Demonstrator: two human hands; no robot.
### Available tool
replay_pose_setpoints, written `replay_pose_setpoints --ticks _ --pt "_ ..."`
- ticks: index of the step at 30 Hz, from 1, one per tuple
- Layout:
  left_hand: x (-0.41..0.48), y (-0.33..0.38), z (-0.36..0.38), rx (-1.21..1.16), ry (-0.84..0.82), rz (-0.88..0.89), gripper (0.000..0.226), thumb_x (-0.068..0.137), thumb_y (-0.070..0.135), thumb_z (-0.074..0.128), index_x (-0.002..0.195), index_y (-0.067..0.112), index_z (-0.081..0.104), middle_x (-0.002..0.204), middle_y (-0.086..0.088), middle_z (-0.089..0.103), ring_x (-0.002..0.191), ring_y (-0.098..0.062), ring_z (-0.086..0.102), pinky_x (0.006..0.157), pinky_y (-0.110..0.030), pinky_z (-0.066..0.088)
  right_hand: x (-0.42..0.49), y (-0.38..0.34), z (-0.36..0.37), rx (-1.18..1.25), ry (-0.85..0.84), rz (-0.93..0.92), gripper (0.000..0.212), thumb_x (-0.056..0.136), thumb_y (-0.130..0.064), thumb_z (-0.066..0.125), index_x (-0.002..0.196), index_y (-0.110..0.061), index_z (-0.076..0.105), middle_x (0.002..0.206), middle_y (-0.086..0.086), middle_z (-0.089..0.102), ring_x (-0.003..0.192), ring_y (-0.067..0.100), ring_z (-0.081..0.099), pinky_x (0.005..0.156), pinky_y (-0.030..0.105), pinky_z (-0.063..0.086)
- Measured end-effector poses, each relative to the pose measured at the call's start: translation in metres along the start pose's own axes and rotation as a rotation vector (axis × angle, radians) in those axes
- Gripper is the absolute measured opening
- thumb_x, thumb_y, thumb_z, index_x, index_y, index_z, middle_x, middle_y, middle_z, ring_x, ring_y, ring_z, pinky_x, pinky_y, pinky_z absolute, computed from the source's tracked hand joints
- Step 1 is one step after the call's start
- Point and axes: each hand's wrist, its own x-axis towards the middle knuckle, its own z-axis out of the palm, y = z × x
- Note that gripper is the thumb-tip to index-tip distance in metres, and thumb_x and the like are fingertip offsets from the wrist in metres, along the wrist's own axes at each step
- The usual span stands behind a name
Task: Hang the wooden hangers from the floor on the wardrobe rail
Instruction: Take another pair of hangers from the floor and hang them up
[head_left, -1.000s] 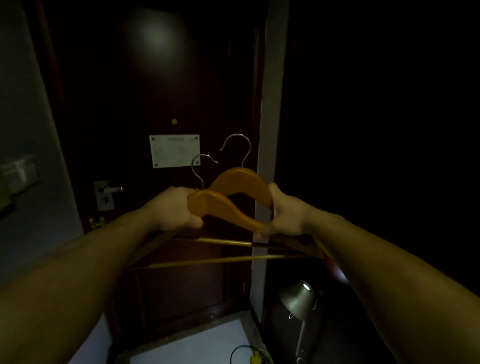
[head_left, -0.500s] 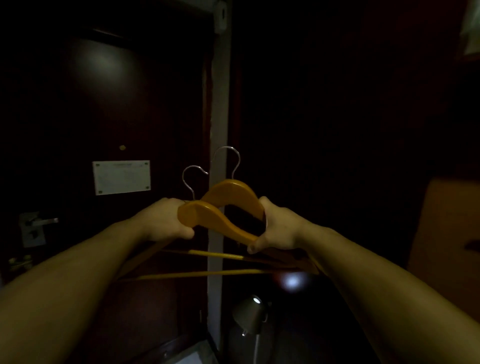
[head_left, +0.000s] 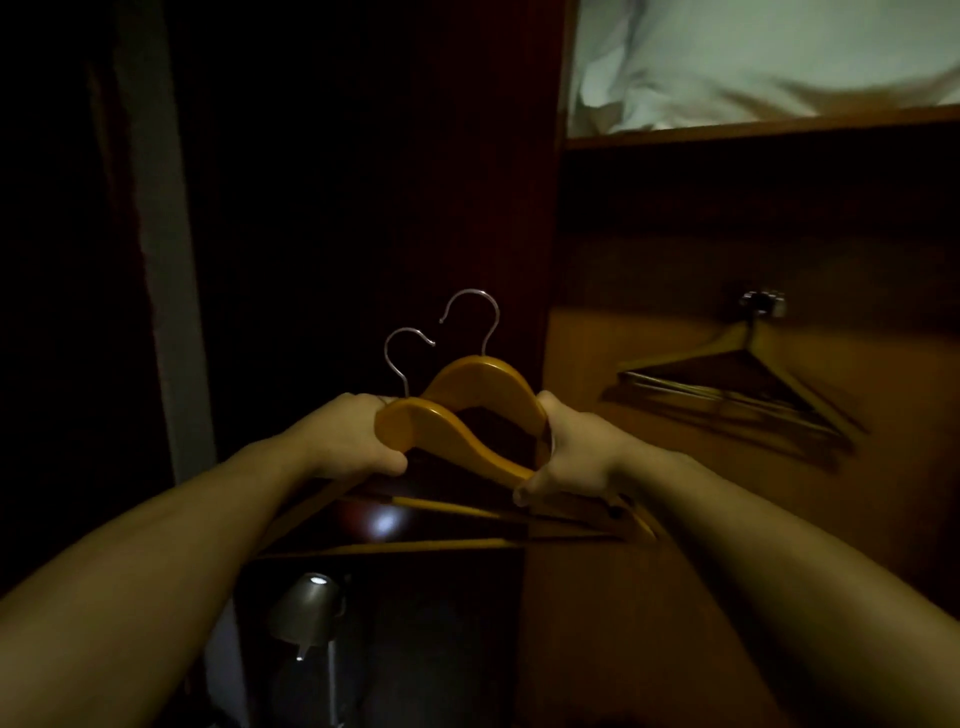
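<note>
The left hand (head_left: 353, 434) is closed around the near shoulder of the front hanger (head_left: 441, 436), and the right hand (head_left: 571, 457) is clamped on the opposite ends, pinching both hangers together. Held from both sides like this, the pair stays stacked, one just behind the other, upright, with the two metal hooks (head_left: 467, 322) standing free above the fingers. That looks deliberate: the hooks are the parts that must catch the rail, so they are left clear and pointing up. The lower bars of the hangers run beneath the wrists, largely in shadow.

To the right, inside the open wardrobe (head_left: 649, 519), another wooden hanger (head_left: 737, 384) already hangs from a small metal fitting (head_left: 761, 302); whether that is the end of the rail cannot be told in the dim light. Above it a shelf (head_left: 753, 132) carries white bedding (head_left: 753, 57). A lamp (head_left: 306, 605) stands low in the dark on the left.

The two held hangers are well apart from the hanging one, so I judge the carry is nearly over and the hooking on has not begun.
</note>
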Motion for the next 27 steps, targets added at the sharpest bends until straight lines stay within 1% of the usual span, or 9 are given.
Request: replay_pose_setpoints --ticks 4,8,12,15,17,19,20,23,27 --pt "0.025 0.046 0.034 -0.030 -0.051 0.093 0.022 0.069 0.017 0.080 0.074 0.023 0.060 0.061 0.008 0.060 0.053 -0.006 0.058 0.059 -0.026 0.048 -0.044 0.033 -0.029 -0.047 0.040 0.126 0.086 0.068 -0.030 0.092 0.131 -0.035 0.034 0.114 -0.002 0.058 0.100 0.018 0.063 0.085 0.041 0.059" --pt "0.051 0.103 0.065 -0.064 -0.109 0.196 0.024 0.072 0.015 0.079 0.068 0.018 0.056 0.059 0.007 0.056 0.053 -0.010 0.055 0.059 -0.026 0.048 -0.085 0.069 -0.063 -0.059 0.121 0.236 0.091 0.069 -0.028 0.092 0.139 -0.032 0.034 0.121 -0.006 0.057 0.106 0.016 0.059 0.082 0.031 0.052" --pt "0.080 0.159 0.096 -0.087 -0.161 0.299 0.029 0.076 0.017 0.078 0.063 0.020 0.052 0.059 0.005 0.054 0.055 -0.014 0.055 0.061 -0.030 0.049 -0.123 0.110 -0.095 -0.039 0.192 0.308 0.103 0.065 -0.029 0.094 0.148 -0.032 0.032 0.131 -0.009 0.054 0.117 0.019 0.057 0.103 0.046 0.050" --pt "0.100 0.202 0.120 -0.100 -0.186 0.354 0.024 0.077 0.016 0.078 0.069 0.018 0.055 0.062 0.004 0.054 0.055 -0.014 0.054 0.060 -0.031 0.048 -0.147 0.144 -0.114 -0.004 0.226 0.354 0.100 0.066 -0.037 0.093 0.147 -0.030 0.034 0.134 -0.009 0.054 0.123 0.017 0.053 0.107 0.045 0.045" --pt "0.114 0.229 0.138 -0.104 -0.202 0.384 0.022 0.078 0.017 0.077 0.072 0.016 0.055 0.063 0.004 0.053 0.054 -0.012 0.052 0.058 -0.029 0.046 -0.159 0.166 -0.130 0.056 0.252 0.379 0.094 0.069 -0.058 0.084 0.146 -0.028 0.038 0.133 -0.008 0.054 0.123 0.017 0.053 0.107 0.044 0.045" --pt "0.127 0.253 0.155 -0.119 -0.214 0.398 0.023 0.079 0.017 0.077 0.072 0.017 0.054 0.062 0.005 0.052 0.053 -0.010 0.051 0.057 -0.028 0.045 -0.167 0.188 -0.148 0.102 0.291 0.394 0.094 0.068 -0.083 0.057 0.142 -0.026 0.046 0.134 -0.005 0.056 0.124 0.020 0.055 0.108 0.047 0.045" --pt "0.135 0.264 0.164 -0.133 -0.221 0.397 0.024 0.079 0.017 0.077 0.071 0.017 0.054 0.062 0.005 0.052 0.052 -0.010 0.051 0.057 -0.027 0.045 -0.169 0.198 -0.157 0.092 0.307 0.403 0.098 0.068 -0.088 0.043 0.142 -0.024 0.047 0.138 -0.003 0.055 0.128 0.023 0.053 0.110 0.049 0.043" --pt "0.156 0.294 0.184 -0.167 -0.223 0.386 0.024 0.080 0.016 0.076 0.072 0.018 0.054 0.063 0.005 0.053 0.053 -0.010 0.051 0.057 -0.026 0.044 -0.169 0.233 -0.184 0.035 0.338 0.419 0.106 0.073 -0.089 0.022 0.148 -0.018 0.044 0.148 0.005 0.050 0.135 0.027 0.048 0.113 0.052 0.040" --pt "0.181 0.320 0.201 -0.190 -0.194 0.350 0.022 0.081 0.016 0.076 0.075 0.016 0.055 0.067 0.002 0.053 0.059 -0.014 0.052 0.061 -0.029 0.045 -0.159 0.269 -0.210 0.033 0.358 0.415 0.086 0.087 -0.077 0.023 0.146 -0.019 0.047 0.142 0.003 0.053 0.133 0.025 0.050 0.110 0.043 0.040"
